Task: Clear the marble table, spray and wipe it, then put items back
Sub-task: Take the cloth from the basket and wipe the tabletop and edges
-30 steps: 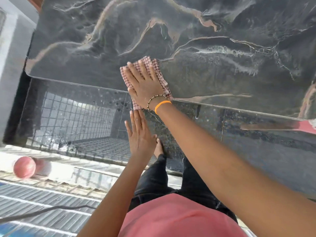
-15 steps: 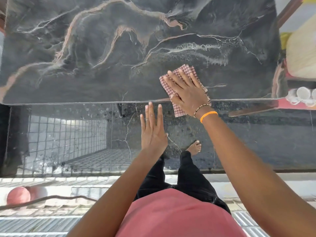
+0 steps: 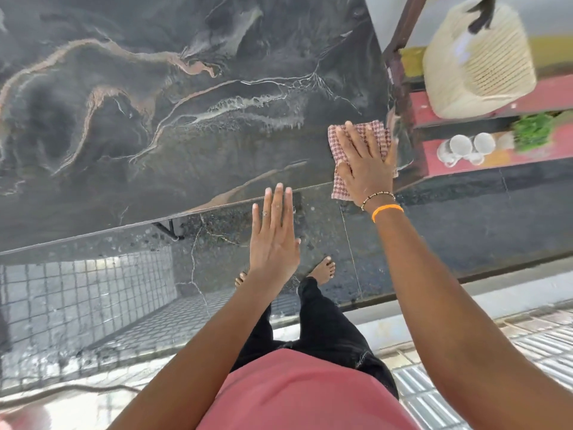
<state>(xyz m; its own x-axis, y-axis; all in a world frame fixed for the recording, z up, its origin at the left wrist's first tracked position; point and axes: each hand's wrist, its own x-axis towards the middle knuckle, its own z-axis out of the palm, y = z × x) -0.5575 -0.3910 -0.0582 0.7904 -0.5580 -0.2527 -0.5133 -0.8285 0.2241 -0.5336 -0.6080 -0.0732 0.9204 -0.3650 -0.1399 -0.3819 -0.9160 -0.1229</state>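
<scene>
The dark marble table (image 3: 173,119) with pale and pinkish veins fills the upper left of the head view. A red-and-white checked cloth (image 3: 338,184) lies flat at the table's near right corner. My right hand (image 3: 366,162) presses on it with straight, spread fingers. My left hand (image 3: 274,240) hovers flat and held out in front of the near edge, fingers straight, holding nothing.
To the right of the table stands a red shelf (image 3: 465,156) with white cups (image 3: 465,147), green leaves (image 3: 533,131) and a cream woven basket (image 3: 480,63). My bare feet (image 3: 324,270) stand on dark stone floor below the table edge.
My right hand has slid the cloth along the near edge from the middle of the table to its right corner. My left hand has followed to the right, still flat.
</scene>
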